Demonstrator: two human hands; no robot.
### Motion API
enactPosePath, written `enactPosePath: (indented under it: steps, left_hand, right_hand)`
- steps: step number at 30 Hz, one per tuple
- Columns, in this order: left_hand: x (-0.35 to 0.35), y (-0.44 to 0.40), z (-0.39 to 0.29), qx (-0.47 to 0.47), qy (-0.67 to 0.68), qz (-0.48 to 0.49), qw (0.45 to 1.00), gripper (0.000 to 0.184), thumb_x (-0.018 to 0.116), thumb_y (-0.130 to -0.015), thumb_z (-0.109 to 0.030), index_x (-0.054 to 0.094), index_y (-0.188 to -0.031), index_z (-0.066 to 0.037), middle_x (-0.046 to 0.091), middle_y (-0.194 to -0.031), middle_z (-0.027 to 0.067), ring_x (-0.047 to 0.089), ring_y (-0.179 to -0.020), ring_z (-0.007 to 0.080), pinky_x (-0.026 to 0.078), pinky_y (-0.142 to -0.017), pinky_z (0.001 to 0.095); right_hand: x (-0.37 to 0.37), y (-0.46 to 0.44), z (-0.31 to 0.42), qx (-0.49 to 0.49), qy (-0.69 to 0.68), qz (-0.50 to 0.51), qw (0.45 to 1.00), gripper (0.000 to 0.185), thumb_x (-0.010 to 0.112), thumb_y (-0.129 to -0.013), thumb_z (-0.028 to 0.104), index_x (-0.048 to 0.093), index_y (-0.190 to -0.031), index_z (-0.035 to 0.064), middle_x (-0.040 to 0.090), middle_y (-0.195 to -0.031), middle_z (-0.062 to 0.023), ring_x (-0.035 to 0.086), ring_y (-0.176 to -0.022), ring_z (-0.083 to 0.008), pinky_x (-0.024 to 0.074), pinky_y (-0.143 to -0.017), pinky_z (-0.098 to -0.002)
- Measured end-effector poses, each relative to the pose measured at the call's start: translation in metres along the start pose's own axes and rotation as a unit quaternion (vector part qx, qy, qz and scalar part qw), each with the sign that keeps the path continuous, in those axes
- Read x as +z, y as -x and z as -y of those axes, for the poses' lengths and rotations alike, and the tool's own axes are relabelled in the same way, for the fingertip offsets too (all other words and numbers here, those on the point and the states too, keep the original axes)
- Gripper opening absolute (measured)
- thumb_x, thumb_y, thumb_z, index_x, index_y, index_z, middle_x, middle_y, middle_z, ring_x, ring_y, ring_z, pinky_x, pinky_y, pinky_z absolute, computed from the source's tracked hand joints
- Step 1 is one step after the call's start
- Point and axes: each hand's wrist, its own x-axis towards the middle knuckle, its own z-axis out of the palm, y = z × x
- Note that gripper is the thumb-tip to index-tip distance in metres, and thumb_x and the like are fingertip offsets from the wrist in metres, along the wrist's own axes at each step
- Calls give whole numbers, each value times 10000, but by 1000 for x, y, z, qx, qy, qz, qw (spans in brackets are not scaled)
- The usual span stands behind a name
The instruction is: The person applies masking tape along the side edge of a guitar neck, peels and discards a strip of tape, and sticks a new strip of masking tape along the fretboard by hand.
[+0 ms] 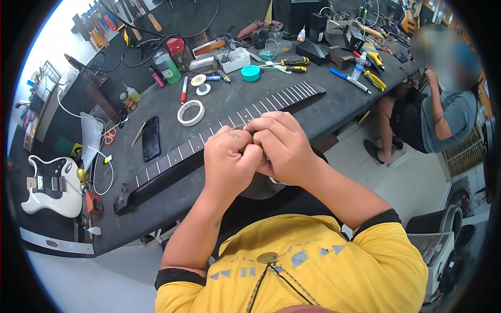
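Note:
A guitar neck (pixel 180 152) with a dark fretboard and bright metal frets lies slantwise across the dark workbench, its headstock at the lower left. Over the middle of the neck, at its near side, my left hand (pixel 228 159) is closed with the fingers curled in. Pressed against it is my right hand (pixel 284 146), also closed. Whatever the fingers pinch is hidden between the hands. Just a small pale edge shows under the right hand. Whether the hands touch the neck, I cannot tell.
Beyond the neck are a masking tape roll (pixel 191 113), a phone (pixel 151 139), a teal round tin (pixel 250 72) and several screwdrivers (pixel 293 64). A white guitar body (pixel 52 185) is at far left. Another person (pixel 449 112) sits at right. A marker (pixel 350 81) lies near the bench edge.

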Motion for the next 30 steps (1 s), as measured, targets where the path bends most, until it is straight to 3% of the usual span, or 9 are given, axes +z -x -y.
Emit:
enactPosePath:
  steps: [4,5,7,9,13,16,18,24,30]
  left_hand:
    - [-7,-19,12,-87,38,-82,992,176,626,-886,-78,733,-798,31,628,-644,187,589,-608,250,496,-655,415]
    - [-24,-30,9,-193,-39,-50,979,252,605,-941,-120,795,-947,45,658,-711,90,647,-807,166,496,-732,336]
    - [-45,-47,88,-27,-262,-89,961,254,679,-935,-149,857,-1046,-7,796,-1012,226,714,-977,394,556,-884,481]
    - [-61,-56,122,-43,-370,-59,926,280,704,-948,-139,848,-1150,-8,794,-1232,204,631,-1288,433,503,-1123,489]
    - [-50,-51,107,11,-392,-124,912,492,721,-953,-83,681,-1432,24,719,-1419,208,625,-1335,432,497,-1179,501]
    - [-26,-37,31,-43,92,51,993,528,683,-919,-22,670,-1447,-9,705,-1436,99,654,-1366,257,473,-1187,429]
    - [3,-18,9,-63,373,163,911,538,705,-920,-9,663,-1457,-28,726,-1378,52,648,-1343,207,486,-1145,389]
    - [26,9,-5,-97,493,286,816,313,756,-1071,-107,689,-1353,12,755,-1187,65,714,-1116,140,564,-972,315]
    - [-43,59,15,-179,419,163,875,228,760,-1049,-94,719,-1239,24,755,-1021,63,707,-921,125,569,-835,286]
  right_hand:
    - [-8,2,2,37,-65,-47,996,233,773,-777,24,665,-981,54,728,-1144,-127,690,-1007,-337,558,-917,-428]
    - [-15,3,4,57,-97,-64,992,230,765,-787,19,660,-989,54,720,-1142,-127,680,-991,-333,554,-915,-424]
    - [-26,2,5,147,-162,-66,974,201,756,-849,21,643,-1014,46,679,-1076,-108,653,-950,-278,535,-919,-384]
    - [-36,5,4,253,-260,-45,931,194,766,-875,26,640,-1022,40,663,-1042,-100,652,-956,-252,530,-919,-369]
    - [-44,-1,2,299,-281,-55,910,193,794,-933,30,642,-1049,54,669,-1013,-28,648,-942,-143,532,-915,-314]
    - [-49,-19,5,319,-385,-93,861,209,817,-957,10,664,-1090,60,699,-1083,-14,651,-975,-105,531,-907,-300]
    - [-55,-30,9,291,-410,-103,859,179,806,-985,-5,699,-1123,35,710,-1123,-37,659,-997,-119,529,-905,-309]
    - [-105,-63,-9,113,-328,-101,933,157,766,-1020,-44,736,-1167,4,733,-1144,-103,699,-1005,-169,553,-913,-311]
    - [-159,-39,-72,151,-293,-262,907,189,792,-1000,-57,723,-1170,-9,787,-1091,-117,724,-995,-158,561,-930,-292]
